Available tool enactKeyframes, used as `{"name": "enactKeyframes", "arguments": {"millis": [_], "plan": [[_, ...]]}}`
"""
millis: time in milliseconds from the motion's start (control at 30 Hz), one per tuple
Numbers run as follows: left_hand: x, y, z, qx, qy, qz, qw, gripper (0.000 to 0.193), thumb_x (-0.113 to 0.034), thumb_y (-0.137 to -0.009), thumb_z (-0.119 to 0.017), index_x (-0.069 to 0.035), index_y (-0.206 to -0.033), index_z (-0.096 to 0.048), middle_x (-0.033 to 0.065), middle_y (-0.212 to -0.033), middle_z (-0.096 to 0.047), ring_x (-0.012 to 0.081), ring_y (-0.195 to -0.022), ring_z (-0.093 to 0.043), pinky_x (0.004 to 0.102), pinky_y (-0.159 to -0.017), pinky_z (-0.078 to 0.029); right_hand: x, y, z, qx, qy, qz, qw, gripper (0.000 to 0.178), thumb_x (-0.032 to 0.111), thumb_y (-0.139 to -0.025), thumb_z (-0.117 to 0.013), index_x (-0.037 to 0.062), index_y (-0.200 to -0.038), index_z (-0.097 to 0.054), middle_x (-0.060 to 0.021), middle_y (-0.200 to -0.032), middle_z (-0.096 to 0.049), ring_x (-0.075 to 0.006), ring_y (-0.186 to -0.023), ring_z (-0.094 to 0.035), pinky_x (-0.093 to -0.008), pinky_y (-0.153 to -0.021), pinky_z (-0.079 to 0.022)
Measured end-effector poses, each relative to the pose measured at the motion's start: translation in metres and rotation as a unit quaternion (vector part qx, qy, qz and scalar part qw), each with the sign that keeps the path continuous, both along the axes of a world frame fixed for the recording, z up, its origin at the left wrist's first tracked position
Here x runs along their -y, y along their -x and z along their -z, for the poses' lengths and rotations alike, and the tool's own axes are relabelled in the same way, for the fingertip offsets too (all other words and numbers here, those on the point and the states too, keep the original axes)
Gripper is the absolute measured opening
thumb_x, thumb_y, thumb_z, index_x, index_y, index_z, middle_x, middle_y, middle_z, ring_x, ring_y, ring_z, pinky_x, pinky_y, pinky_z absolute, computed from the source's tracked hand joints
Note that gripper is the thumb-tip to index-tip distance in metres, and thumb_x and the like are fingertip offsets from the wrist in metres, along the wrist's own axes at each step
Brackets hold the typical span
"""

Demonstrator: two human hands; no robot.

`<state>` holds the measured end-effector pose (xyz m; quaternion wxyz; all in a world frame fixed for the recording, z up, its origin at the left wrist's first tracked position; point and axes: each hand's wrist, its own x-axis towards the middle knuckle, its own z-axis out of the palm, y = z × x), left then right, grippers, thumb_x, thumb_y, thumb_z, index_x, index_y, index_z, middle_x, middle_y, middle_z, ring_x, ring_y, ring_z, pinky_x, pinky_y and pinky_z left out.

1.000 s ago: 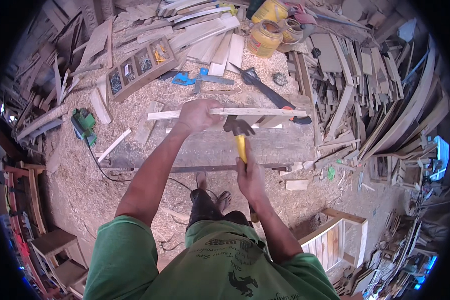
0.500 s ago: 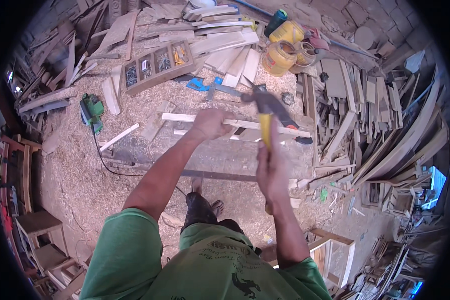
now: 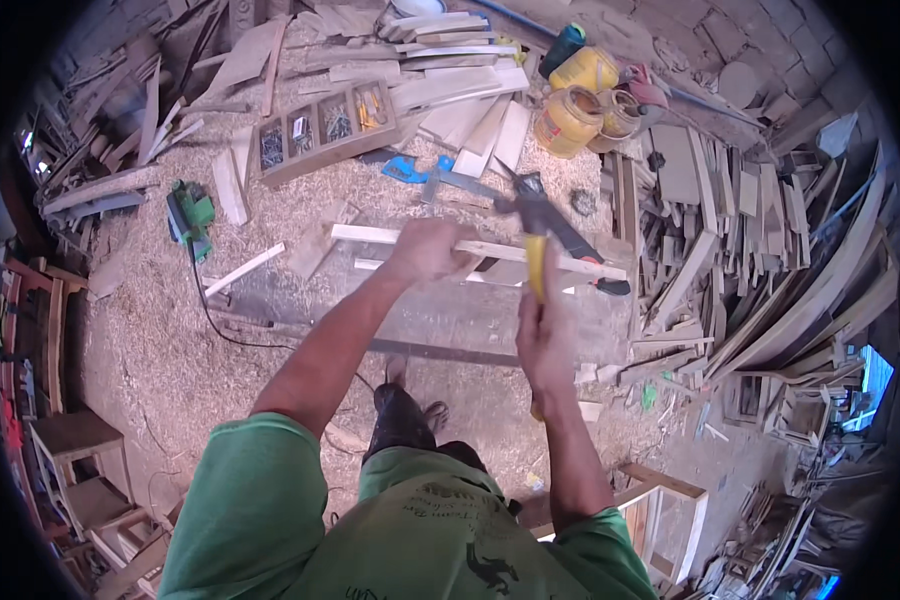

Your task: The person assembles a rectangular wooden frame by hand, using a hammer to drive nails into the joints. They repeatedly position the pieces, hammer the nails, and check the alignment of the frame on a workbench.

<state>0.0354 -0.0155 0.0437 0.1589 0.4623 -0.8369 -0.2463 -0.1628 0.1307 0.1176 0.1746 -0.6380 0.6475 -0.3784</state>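
My left hand (image 3: 432, 250) is closed around a long pale wooden strip (image 3: 365, 235), which lies across the workbench (image 3: 450, 322). In my right hand (image 3: 547, 345) is a hammer (image 3: 537, 262) with a yellow handle. Its dark head, blurred by motion, overlaps the right part of the strip in view; whether the two touch I cannot tell. A second pale strip (image 3: 367, 265) shows just on the near side of the held one. Beyond the right end lies a tool with a black-and-red handle (image 3: 613, 286), partly covered by hammer and strip.
A divided wooden box (image 3: 330, 150) of nails stands at the back, near a blue-handled saw (image 3: 404, 170) and yellow jars (image 3: 568, 122). On the left sits a green corded power tool (image 3: 191, 222). Stacked boards (image 3: 760, 210) crowd the right. Shavings cover much of the surface.
The whole view has shifted slightly, so the bench things appear a little farther right. My left hand keeps its grip on the strip; the hammer stays raised in nearly the same spot, still blurred.
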Motion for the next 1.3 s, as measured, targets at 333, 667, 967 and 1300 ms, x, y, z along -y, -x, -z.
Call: {"name": "enactKeyframes", "arguments": {"millis": [333, 667, 967, 1300], "plan": [[0.010, 0.001, 0.007, -0.008, 0.025, -0.003, 1.000, 0.045, -0.038, -0.094, -0.082, -0.030, -0.137, -0.074, 0.0126, -0.106, -0.081, 0.0373, -0.101, -0.077, 0.0516, -0.091, -0.059, -0.026, 0.019, 0.037, -0.197, 0.023, -0.033, 0.980, 0.060, 0.020, -0.112, -0.063, 0.0101, -0.169, -0.046, -0.0214, -0.100, -0.077, -0.0395, -0.072, -0.070, -0.0479, -0.066, -0.055], [0.011, -0.007, 0.000, 0.021, 0.002, 0.013, 1.000, 0.071, -0.035, -0.093, -0.078, -0.020, -0.159, -0.057, 0.0160, -0.117, -0.081, 0.0374, -0.108, -0.078, 0.0524, -0.094, -0.060, -0.008, 0.003, -0.061, 0.127, 0.352, -0.041, 0.926, 0.035, 0.019, -0.113, -0.060, -0.0063, -0.137, -0.054, -0.0099, -0.084, -0.063, -0.0168, -0.063, -0.055, -0.0311, -0.058, -0.049], [0.003, -0.005, -0.002, 0.054, -0.010, 0.030, 0.998, 0.079, -0.040, -0.094, -0.078, -0.023, -0.166, -0.050, 0.0164, -0.109, -0.081, 0.0393, -0.102, -0.077, 0.0543, -0.093, -0.058, -0.005, 0.003, -0.004, 0.020, 0.034, -0.003, 0.999, 0.069, 0.006, -0.112, -0.058, 0.0080, -0.176, -0.032, -0.0221, -0.082, -0.061, -0.0304, -0.064, -0.057, -0.0423, -0.063, -0.049], [0.008, 0.001, 0.005, 0.045, -0.012, 0.009, 0.999, 0.092, -0.044, -0.091, -0.083, -0.026, -0.171, -0.042, 0.0131, -0.104, -0.082, 0.0400, -0.100, -0.078, 0.0548, -0.091, -0.058, -0.021, 0.005, 0.053, -0.093, -0.063, -0.003, 0.994, 0.067, 0.011, -0.111, -0.060, 0.0125, -0.173, -0.036, -0.0316, -0.090, -0.071, -0.0504, -0.077, -0.071, -0.0568, -0.068, -0.055]]}}
